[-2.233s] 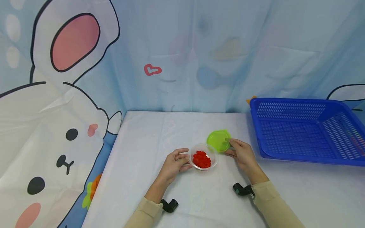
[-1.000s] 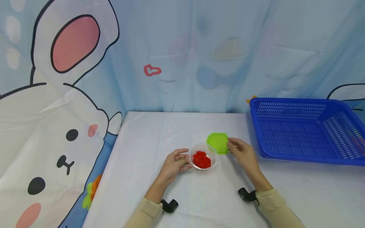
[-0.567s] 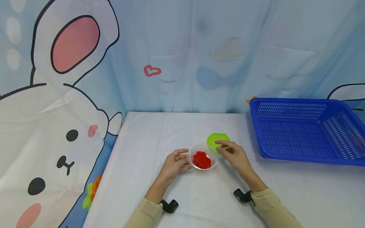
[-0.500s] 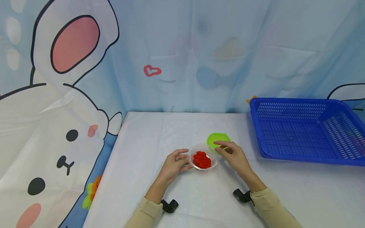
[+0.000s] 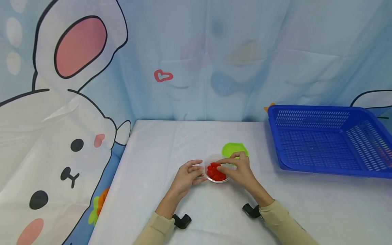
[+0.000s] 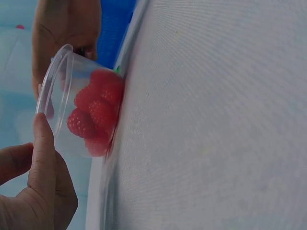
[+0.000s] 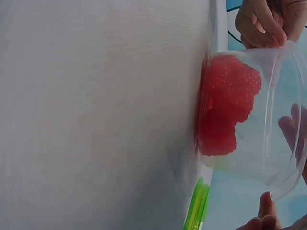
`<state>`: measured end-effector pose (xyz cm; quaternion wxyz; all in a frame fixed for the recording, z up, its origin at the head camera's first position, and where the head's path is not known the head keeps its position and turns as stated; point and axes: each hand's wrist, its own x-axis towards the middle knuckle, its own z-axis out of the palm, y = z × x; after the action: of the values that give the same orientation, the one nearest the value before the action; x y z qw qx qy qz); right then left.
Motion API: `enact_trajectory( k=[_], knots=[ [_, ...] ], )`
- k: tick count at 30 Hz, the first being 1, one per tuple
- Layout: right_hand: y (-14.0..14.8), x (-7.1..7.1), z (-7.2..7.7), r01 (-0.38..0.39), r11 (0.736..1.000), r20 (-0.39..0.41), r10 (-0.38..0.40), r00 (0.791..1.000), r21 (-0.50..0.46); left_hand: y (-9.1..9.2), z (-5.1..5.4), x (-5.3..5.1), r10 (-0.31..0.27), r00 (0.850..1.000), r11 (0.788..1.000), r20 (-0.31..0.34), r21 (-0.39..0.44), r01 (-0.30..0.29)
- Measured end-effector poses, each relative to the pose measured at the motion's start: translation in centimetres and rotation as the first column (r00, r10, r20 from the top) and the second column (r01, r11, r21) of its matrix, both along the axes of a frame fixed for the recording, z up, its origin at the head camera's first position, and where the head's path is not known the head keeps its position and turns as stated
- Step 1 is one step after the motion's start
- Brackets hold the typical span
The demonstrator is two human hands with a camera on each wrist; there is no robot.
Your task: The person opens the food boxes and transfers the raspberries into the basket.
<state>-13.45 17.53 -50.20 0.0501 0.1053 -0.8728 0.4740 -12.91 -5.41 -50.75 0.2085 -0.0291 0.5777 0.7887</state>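
A clear plastic cup (image 5: 229, 174) with several red raspberries (image 5: 215, 173) in its bottom stands upright on the white table. My left hand (image 5: 186, 176) holds the cup at its left side; in the left wrist view a fingertip (image 6: 42, 122) touches the rim. My right hand (image 5: 240, 170) is over the cup's right side, thumb and forefinger apart, reaching over the rim above the raspberries (image 7: 225, 103). Nothing shows between those fingers. A green lid (image 5: 234, 148) lies just behind the cup, partly hidden by the right hand.
A blue plastic basket (image 5: 324, 168) stands at the back right of the white-covered table (image 5: 171, 143). Behind the table hangs a light blue curtain (image 5: 190, 41) with a printed rabbit on the left. Black cameras (image 5: 182, 221) sit at both wrists.
The right hand laid the green lid down flat behind the cup and let go of it. It then moved left and over the cup. The left hand and the cup have stayed put.
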Motion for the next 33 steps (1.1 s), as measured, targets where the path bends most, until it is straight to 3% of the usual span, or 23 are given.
enact_trajectory(
  k=[10,16,22,33],
  knots=[
    [-1.5,-0.3,0.1,-0.073,0.984,0.068,0.062,0.996,0.165,0.0,0.1,0.0,-0.005,1.0,1.0,0.001,0.024,0.005],
    [-1.9,-0.3,0.4,-0.062,0.973,0.116,0.037,0.993,0.221,0.0,0.1,0.0,-0.003,1.0,1.0,0.007,0.019,0.003],
    [-2.0,-0.3,0.6,-0.051,0.978,0.144,0.022,0.989,0.2,0.0,0.0,0.0,-0.003,1.0,1.0,0.0,0.022,0.003],
    [-1.2,-0.5,1.1,-0.037,0.994,0.1,0.027,0.995,0.105,-0.1,0.0,0.0,0.005,1.0,1.0,0.006,0.013,-0.005]
  ],
)
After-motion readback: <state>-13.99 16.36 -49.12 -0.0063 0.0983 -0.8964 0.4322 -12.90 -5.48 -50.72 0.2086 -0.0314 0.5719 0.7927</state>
